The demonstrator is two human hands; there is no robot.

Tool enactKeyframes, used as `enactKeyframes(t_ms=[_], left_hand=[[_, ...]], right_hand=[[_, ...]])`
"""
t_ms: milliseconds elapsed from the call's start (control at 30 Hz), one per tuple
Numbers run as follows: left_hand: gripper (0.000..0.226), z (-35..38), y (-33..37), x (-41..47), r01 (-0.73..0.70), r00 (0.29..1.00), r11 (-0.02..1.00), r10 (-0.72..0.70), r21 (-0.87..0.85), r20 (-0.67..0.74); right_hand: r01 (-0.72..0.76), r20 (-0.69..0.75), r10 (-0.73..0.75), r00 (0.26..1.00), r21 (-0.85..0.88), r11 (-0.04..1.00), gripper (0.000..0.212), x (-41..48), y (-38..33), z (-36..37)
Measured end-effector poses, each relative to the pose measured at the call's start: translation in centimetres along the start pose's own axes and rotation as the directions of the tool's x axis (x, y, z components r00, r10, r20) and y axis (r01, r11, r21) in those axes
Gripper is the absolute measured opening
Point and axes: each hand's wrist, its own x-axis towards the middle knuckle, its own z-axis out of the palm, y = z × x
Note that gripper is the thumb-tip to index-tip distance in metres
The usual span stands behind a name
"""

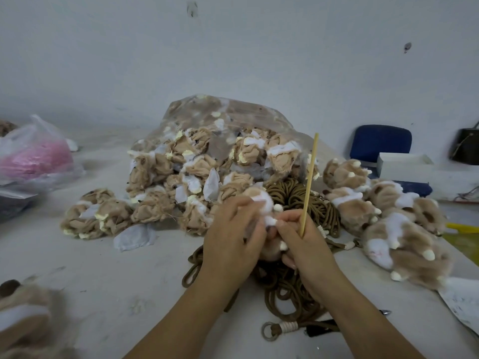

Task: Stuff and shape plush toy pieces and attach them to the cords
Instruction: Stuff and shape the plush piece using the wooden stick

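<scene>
Fingers [234,204] of the left hand [230,237] curl over a plush piece [261,200]. The right hand [305,244] pinches its white tip and grips a stick [309,182] upright. The plush piece sits between both hands, above loose cords [285,288] on the worktop [103,281]. A small heap of stuffed toys [404,242] lies to the right, and far more limp skins [202,161] spill from the bag [233,112]. Most of the work likely remains.

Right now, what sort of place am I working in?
Probably a small toy-making workshop: a clear bag spilling unstuffed plush skins, finished plush toys piled at the right, and coiled brown cords on the worktable.
</scene>
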Motion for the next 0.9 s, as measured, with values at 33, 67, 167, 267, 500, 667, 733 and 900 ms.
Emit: enactKeyframes(t_ms=[33,67,167,267,500,667,733,900], left_hand=[[0.037,-0.1,0.1,0.0,-0.018,0.998,0.999,0.020,-0.034,0.066],[0.037,-0.2,0.3,0.0,0.021,0.990,0.996,-0.008,-0.090,0.142],[0.028,-0.1,-0.4,-0.1,0.131,0.954,0.970,-0.067,-0.205,0.293],[0.015,-0.1,-1.1,0.1,0.318,0.919,0.928,-0.251,-0.194,0.304],[0.016,-1.7,-3.2,1.8,0.540,0.577,0.157,-0.784,-0.827,0.228],[0.017,-2.1,-4.1,2.1,0.343,0.499,-0.077,-0.829,-0.936,0.251],[0.016,-2.1,-4.4,2.1,0.314,0.497,-0.100,-0.830,-0.944,0.253],[0.011,-2.1,-5.0,2.1,0.263,0.515,-0.125,-0.821,-0.957,0.249]], right_hand=[[0.005,-0.002,-0.005,1.000,0.013,1.000,0.005,0.0,-0.1,0.0],[0.009,0.001,-0.009,1.000,0.031,0.999,0.004,-0.1,-0.1,-0.1],[0.019,0.033,-0.020,0.999,0.052,0.998,0.004,-0.1,0.0,0.1],[0.041,0.049,-0.044,0.998,0.062,0.997,0.004,0.0,0.3,-0.1],[0.116,0.053,-0.104,0.993,-0.371,0.922,0.054,0.5,0.9,-2.3],[0.223,0.183,-0.131,0.974,-0.710,0.668,0.056,0.6,1.2,-3.3],[0.228,0.182,-0.137,0.974,-0.772,0.594,0.055,0.8,1.0,-3.9],[0.211,0.146,-0.168,0.975,-0.848,0.486,0.056,1.1,0.6,-5.2]])
